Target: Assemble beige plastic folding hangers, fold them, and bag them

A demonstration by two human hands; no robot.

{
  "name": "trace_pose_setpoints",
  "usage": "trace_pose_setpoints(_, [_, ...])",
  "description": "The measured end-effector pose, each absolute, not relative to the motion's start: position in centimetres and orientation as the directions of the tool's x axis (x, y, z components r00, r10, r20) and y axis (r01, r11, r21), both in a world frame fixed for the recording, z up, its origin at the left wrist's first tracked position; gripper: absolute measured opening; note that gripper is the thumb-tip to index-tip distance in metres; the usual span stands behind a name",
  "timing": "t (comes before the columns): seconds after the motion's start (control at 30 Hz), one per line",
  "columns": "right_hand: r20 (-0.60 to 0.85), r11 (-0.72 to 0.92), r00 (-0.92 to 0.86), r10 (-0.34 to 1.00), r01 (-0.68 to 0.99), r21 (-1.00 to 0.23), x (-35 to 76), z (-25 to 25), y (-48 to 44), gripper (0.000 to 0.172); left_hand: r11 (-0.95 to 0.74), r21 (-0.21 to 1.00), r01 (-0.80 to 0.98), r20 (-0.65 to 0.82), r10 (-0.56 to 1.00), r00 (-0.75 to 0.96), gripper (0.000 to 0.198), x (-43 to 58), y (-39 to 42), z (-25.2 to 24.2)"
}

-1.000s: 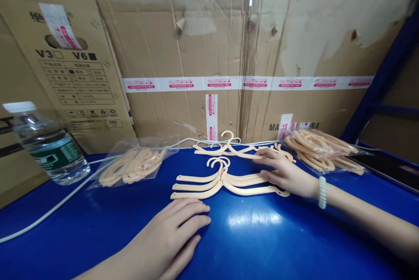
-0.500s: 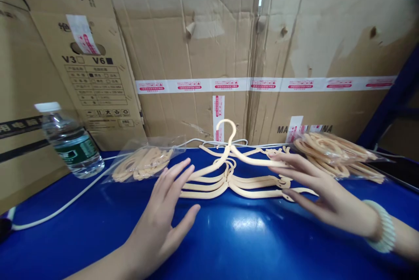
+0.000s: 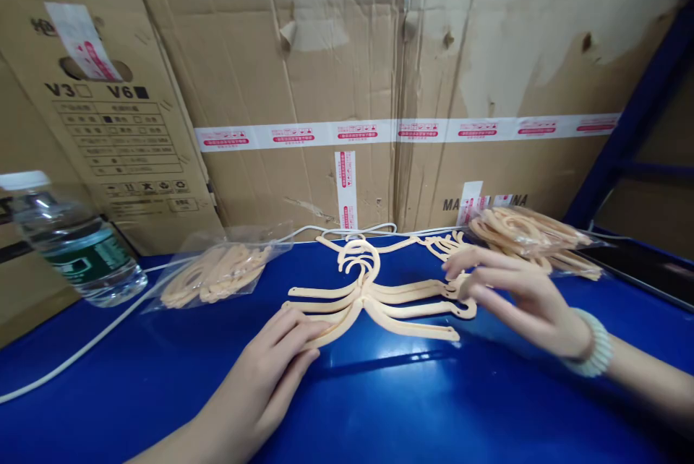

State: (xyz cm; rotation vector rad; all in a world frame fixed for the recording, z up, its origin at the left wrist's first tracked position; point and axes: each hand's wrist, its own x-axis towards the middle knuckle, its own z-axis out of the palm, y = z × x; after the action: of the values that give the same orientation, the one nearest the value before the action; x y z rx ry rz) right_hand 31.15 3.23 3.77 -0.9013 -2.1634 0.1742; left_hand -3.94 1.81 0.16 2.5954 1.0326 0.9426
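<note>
Resting palm down near the front of the blue table (image 3: 379,413), the left hand (image 3: 265,377) has its fingers (image 3: 303,337) stretched out and released, their tips on the left ends of a small stack of peach plastic hangers (image 3: 374,298); it grips nothing. Across from it the right hand (image 3: 520,298), with a pale bead bracelet (image 3: 593,352) at the wrist, is open too. Its spread, slightly curled fingers are at the stack's right ends, though I cannot tell whether every tip touches. The stack lies flat in the middle of the table between the two hands, with the hooks nested at the far side and the arms fanned apart at the near side. As I judge it, squaring the stack goes best with the left fingers as a fixed stop. The right fingers would then sweep the fanned arms together along the glossy surface without lifting them, lightly enough that the hooks do not unhook. Just behind lie loose hangers (image 3: 417,243), so any sweep should stay short of them. Farther back are a clear bag (image 3: 217,272) of hangers on the left, a second bag (image 3: 525,233) on the right, a white cable (image 3: 81,352), a water bottle (image 3: 70,247) and a wall of cardboard boxes (image 3: 325,74).
</note>
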Motion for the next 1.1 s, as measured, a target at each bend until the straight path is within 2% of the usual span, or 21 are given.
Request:
trace_pose_setpoints(0.1, [0.631,0.639,-0.351,0.691,0.705,-0.307,33.4,4.0,5.4,0.024,-0.745,0.394,0.538,0.45,0.667,0.593,0.032,-4.0,1.8,-0.1])
trace_pose_setpoints(0.2, [0.558,0.578,-0.447,0.699,0.813,-0.072,35.9,3.4,7.8,0.023,-0.743,0.391,0.544,0.422,0.67,0.611,0.032,-4.0,1.9,-0.2])
trace_pose_setpoints(0.27, [0.46,0.605,-0.569,0.681,0.792,0.084,37.0,2.8,9.0,0.027,-0.737,0.385,0.556,0.402,0.676,0.618,0.032,-4.1,1.9,0.0])
trace_pose_setpoints(0.33, [0.374,0.627,-0.644,0.667,0.757,0.184,37.5,2.4,9.7,0.033,-0.732,0.383,0.564,0.377,0.681,0.628,0.032,-4.0,1.9,0.2])
trace_pose_setpoints(0.5, [0.243,0.646,-0.717,0.654,0.696,0.315,36.6,2.3,10.1,0.032,-0.743,0.413,0.528,0.39,0.667,0.634,0.034,-3.9,1.9,0.5])
trace_pose_setpoints(0.67, [0.193,0.642,-0.763,0.617,0.63,0.437,36.1,2.4,10.3,0.03,-0.754,0.367,0.545,0.392,0.657,0.644,0.034,-3.9,1.9,0.7])
trace_pose_setpoints(0.83, [0.257,0.652,-0.774,0.579,0.628,0.424,36.1,2.3,10.2,0.033,-0.751,0.386,0.536,0.428,0.661,0.617,0.031,-3.7,1.7,0.8])
trace_pose_setpoints(0.93, [0.374,0.612,-0.707,0.601,0.707,0.354,35.9,2.5,9.9,0.035,-0.744,0.412,0.526,0.447,0.668,0.594,0.03,-3.7,1.7,0.6])
trace_pose_setpoints(1.0, [0.501,0.602,-0.613,0.611,0.771,0.21,35.7,2.7,9.5,0.035,-0.741,0.423,0.522,0.452,0.672,0.587,0.03,-3.8,1.6,0.4])
trace_pose_setpoints(1.1, [0.678,0.58,-0.375,0.632,0.809,-0.093,35.0,3.0,8.3,0.028,-0.736,0.429,0.524,0.458,0.677,0.576,0.03,-3.9,1.6,0.3])
